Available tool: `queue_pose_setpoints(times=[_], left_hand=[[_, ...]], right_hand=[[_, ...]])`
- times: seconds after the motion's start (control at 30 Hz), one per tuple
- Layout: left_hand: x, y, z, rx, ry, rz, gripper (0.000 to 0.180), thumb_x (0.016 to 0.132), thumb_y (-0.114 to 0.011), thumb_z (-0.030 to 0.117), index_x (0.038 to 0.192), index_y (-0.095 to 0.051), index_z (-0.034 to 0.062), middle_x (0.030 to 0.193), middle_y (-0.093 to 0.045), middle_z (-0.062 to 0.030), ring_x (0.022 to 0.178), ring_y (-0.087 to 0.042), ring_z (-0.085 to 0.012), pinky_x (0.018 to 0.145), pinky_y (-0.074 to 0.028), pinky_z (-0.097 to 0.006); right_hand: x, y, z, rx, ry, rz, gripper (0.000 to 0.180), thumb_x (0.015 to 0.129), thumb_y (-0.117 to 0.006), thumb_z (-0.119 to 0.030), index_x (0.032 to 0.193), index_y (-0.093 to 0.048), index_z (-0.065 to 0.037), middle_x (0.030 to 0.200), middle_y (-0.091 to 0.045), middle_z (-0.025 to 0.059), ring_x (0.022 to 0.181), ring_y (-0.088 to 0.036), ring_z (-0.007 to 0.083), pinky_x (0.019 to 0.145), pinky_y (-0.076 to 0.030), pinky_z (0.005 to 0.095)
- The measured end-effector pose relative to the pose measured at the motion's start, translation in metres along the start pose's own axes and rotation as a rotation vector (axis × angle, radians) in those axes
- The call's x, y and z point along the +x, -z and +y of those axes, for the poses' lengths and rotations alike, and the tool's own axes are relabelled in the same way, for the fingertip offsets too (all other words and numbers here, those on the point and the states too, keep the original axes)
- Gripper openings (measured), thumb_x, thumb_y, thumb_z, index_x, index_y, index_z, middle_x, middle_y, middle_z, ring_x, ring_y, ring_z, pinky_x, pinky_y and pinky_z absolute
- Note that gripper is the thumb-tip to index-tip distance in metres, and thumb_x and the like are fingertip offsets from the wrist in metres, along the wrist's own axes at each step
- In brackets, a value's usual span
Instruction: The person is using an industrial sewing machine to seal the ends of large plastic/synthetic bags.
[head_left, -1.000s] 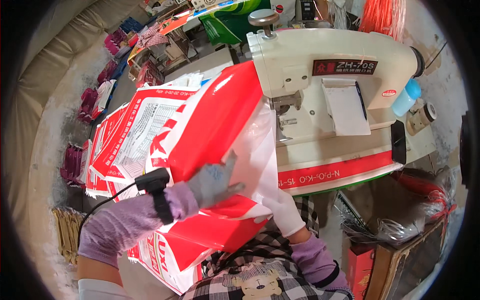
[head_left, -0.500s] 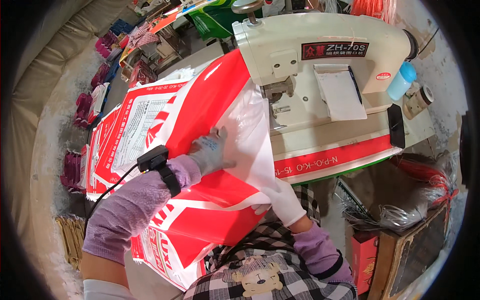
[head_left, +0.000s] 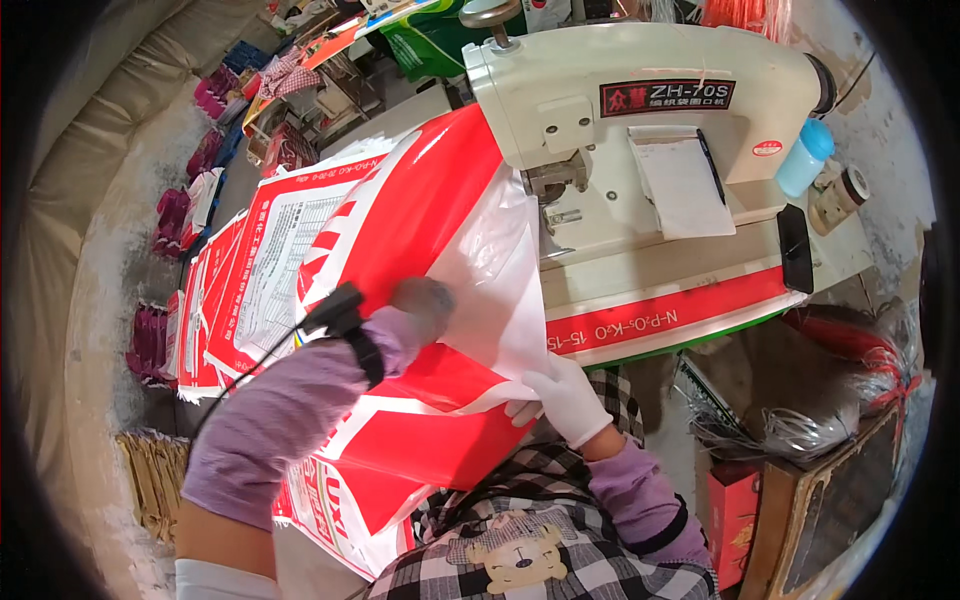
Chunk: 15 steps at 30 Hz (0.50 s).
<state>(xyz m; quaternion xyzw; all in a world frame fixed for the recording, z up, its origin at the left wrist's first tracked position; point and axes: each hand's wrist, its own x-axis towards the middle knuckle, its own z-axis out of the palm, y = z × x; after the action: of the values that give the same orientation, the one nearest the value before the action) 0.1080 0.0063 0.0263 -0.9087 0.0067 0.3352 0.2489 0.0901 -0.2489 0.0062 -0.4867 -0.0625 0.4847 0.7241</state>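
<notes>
A red and white woven sack (head_left: 440, 190) lies under the head of the cream sewing machine (head_left: 560, 110), its opening edge along the needle area. My left hand (head_left: 425, 308), in a grey glove, is over the middle of the sack; motion smears its fingers. My right hand (head_left: 565, 400), in a white glove, pinches the sack's near edge, thumb on top and fingertips beneath. A white inner layer (head_left: 500, 290) shows between the hands. A black device (head_left: 335, 310) with a cable is strapped to my left wrist.
More printed sacks (head_left: 270, 270) are piled at the left. On the machine bed are a notepad (head_left: 680, 185) and a black phone (head_left: 795, 250). A blue bottle (head_left: 806, 160) and a jar (head_left: 840, 200) stand at the right. A wooden box (head_left: 830, 500) is at lower right.
My left hand and forearm have shifted slightly right, and the hand is now blurred. My right hand keeps its pinch at nearly the same place. The sack has moved only a little.
</notes>
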Motion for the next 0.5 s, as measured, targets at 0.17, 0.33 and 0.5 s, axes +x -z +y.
queue_pose_setpoints(times=[0.17,0.33,0.5], left_hand=[[-0.013,0.023,0.002,-0.428,-0.554,0.144,0.015,0.081,-0.053,0.008,0.069,-0.063,0.0072,0.083,-0.069,-0.0056,0.079,-0.065,-0.027,0.077,-0.051,-0.037],[-0.045,0.047,-0.002,-1.758,-0.475,-0.405,0.013,0.083,-0.051,0.004,0.072,-0.056,-0.0002,0.079,-0.065,-0.0087,0.081,-0.064,-0.0216,0.08,-0.049,-0.033],[-0.072,0.063,0.022,-2.056,-0.291,-0.486,0.002,0.079,-0.056,0.003,0.079,-0.058,0.0028,0.073,-0.063,-0.0069,0.071,-0.063,-0.0205,0.07,-0.049,-0.036]], right_hand=[[-0.004,0.005,-0.002,-0.021,0.021,0.024,0.031,0.09,-0.044,-0.006,0.117,-0.053,0.006,0.087,-0.066,0.0151,0.067,-0.068,0.0232,0.054,-0.057,0.0323],[0.013,0.024,0.005,-0.209,0.144,-0.004,0.036,0.084,-0.048,-0.006,0.116,-0.059,0.006,0.098,-0.066,0.0104,0.088,-0.065,0.0183,0.079,-0.052,0.0295],[0.032,0.021,0.004,-0.181,0.026,0.058,0.035,0.083,-0.058,-0.008,0.114,-0.06,0.006,0.1,-0.067,0.0098,0.092,-0.062,0.0163,0.08,-0.048,0.0297]])
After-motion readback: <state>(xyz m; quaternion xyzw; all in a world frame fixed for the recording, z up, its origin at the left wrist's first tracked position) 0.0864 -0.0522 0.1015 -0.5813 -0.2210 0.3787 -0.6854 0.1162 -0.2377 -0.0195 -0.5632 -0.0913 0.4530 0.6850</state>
